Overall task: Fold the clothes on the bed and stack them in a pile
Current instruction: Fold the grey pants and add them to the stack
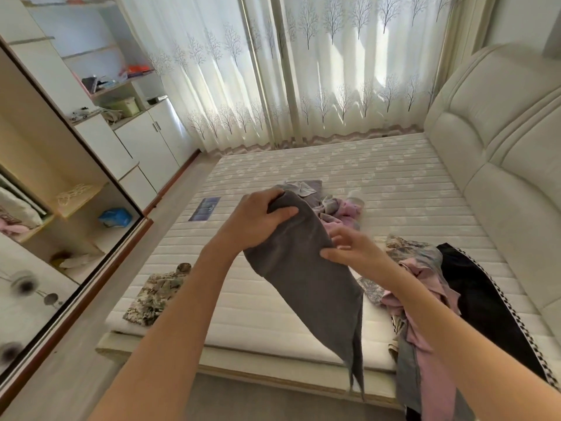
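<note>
Right hand: the right hand [353, 249] met the grey garment [306, 275] at its right edge, thumb pressed to the cloth and fingers spread loose behind it; whether that grip was closed on the cloth could not be told.
Left hand: the left hand [258, 220] had the garment's upper end bunched in a closed grip, fingers and thumb curled round the fabric.
Grey garment: it hung in the air between both hands over the near edge of the bed [409, 189], its narrow tail trailing down past the mattress edge.
Unfolded heap: a pile of pink and floral clothes [416, 287] lay at the bed's near right corner, with a black garment [476, 296] trimmed in checks just beside it, toward the headboard [501, 123].
Folded item: a camouflage-patterned piece [154, 296] lay flat at the near left corner.
Farther clothes: a small tangle of pink and grey garments [337, 208] sat mid-bed.
Backdrop: tree-print curtains [303, 71] hung beyond the far edge.
</note>
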